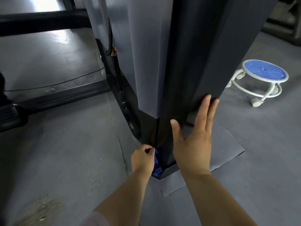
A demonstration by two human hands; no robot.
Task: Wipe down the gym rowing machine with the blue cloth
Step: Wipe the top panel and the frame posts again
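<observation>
Wiping at the machine's [146, 62] bottom corner: left hand [143, 158] gripped the bunched cloth [157, 163] against it; right hand [193, 137] lay flat, fingers straight, on the side panel [195, 62]. Cloth judged soft and light, best held as a wad.

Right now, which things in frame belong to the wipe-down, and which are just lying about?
In the job: blue cloth, gripped by the left hand; machine column, with the right hand flat on it.
Lying about: wheeled stool with a blue seat; grey floor sheet under the base.
</observation>
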